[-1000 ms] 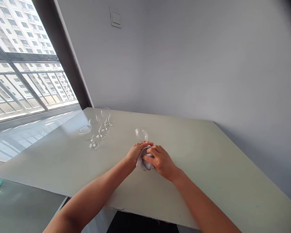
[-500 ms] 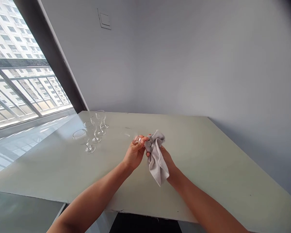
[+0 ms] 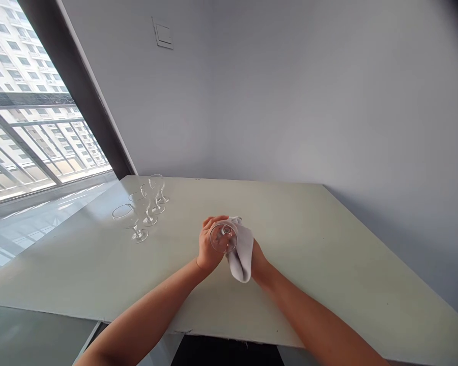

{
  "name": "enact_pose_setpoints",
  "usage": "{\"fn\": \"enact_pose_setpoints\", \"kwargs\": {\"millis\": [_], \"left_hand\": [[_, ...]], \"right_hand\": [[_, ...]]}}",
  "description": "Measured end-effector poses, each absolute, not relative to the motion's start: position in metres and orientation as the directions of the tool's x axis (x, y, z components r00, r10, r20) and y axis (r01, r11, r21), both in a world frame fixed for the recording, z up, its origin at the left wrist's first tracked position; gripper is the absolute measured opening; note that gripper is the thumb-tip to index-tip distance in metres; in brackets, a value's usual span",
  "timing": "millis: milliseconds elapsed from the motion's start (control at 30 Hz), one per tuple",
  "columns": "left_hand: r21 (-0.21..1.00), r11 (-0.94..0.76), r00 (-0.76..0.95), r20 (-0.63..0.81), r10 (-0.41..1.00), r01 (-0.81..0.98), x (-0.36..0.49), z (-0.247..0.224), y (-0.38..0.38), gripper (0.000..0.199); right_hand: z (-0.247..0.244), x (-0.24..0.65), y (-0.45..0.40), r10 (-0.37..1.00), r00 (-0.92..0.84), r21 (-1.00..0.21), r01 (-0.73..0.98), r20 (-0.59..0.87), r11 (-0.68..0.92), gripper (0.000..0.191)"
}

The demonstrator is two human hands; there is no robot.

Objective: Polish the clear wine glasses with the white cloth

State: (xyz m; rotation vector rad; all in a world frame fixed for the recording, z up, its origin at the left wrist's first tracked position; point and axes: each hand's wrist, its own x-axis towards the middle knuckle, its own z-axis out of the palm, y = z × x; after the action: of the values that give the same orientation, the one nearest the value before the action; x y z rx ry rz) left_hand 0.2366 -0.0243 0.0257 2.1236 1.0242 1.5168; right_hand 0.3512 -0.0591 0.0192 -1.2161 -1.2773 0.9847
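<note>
The left hand [image 3: 206, 245] curls around a clear glass [image 3: 223, 238], palm to its left side and fingers bent over its far side, so this grip is closed on the glass. The right hand [image 3: 258, 260], to the right of the glass, holds a pale grey cloth [image 3: 243, 251] against it, its fingertips hidden behind the folds. A round face of the glass points up toward the viewer; whether that is the mouth or the foot I can't say for sure from this angle. The glass should be light and stiff, slippery where bare, and easily chipped or cracked, so a broad, gentle hold around the bowl suits it better than a hard pinch or twist at the stem. The cloth looks soft and should fold readily around it. Beneath the glass lies the pale desk [image 3: 313, 274]. Well to its left stand four upright stemmed glasses [image 3: 139, 235] in a receding row. Beyond the glass rises a plain wall [image 3: 290, 101], with a switch [image 3: 163, 34] high on its left part.
</note>
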Motion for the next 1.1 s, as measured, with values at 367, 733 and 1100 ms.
{"fn": "enact_pose_setpoints", "kwargs": {"millis": [367, 733, 1100], "left_hand": [[0.961, -0.2, 0.008, 0.206, 0.979, -0.193, 0.237, 0.037, -0.027, 0.023], [0.942, -0.284, -0.103, 0.269, 0.958, -0.18, 0.221, 0.037, 0.002, 0.022], [0.935, -0.353, 0.169, 0.353, 0.92, -0.027, 0.245, 0.015, -0.021, 0.016]], "right_hand": [[0.025, 0.354, -0.065, 0.989, 0.099, -0.978, 0.186, 0.112, 0.092, 0.025], [0.017, 0.358, -0.068, 0.883, -0.173, -0.328, 0.883, 0.436, 0.336, 0.036], [0.017, 0.36, -0.05, 0.85, -0.001, -0.565, 0.746, 0.527, 0.352, 0.015]]}}
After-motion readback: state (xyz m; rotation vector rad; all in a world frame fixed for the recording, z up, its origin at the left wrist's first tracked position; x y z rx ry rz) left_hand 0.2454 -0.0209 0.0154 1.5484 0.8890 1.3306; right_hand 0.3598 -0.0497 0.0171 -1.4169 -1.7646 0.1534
